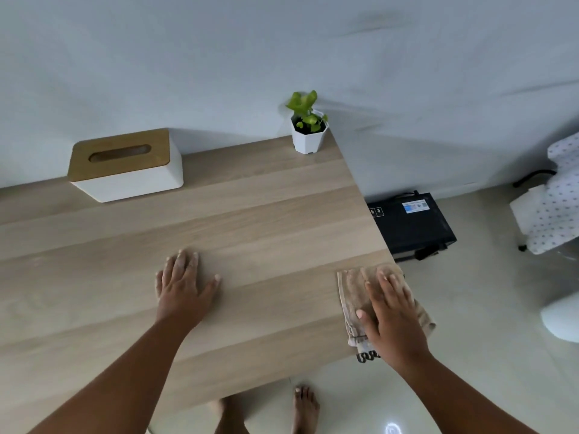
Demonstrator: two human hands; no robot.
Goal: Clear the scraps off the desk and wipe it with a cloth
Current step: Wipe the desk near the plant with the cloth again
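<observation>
Our right hand (390,317) is pressing flat, fingers straight, on the tan cloth (354,292) at the desk's (250,214) right edge, while our left hand (185,283) is resting open on bare wood well to its left. We are seeing no scraps, so clearing looks done; wiping seems under way, with the stretch beyond both hands, toward the tissue box (125,164) and potted plant (308,126), possibly remaining.

Table (250,214): light wood-grain top, back edge against the wall, right corner in view.
Tissue box (125,166): white with wooden lid, stood at back left of the table.
Potted plant (308,128): white pot, green leaves, stood at back right corner.
Cloth (354,296): beige, lay at the right edge, partly overhanging, pressed flat by the right hand (391,317).
Left hand (183,283): rested flat on the top, fingers spread.
</observation>
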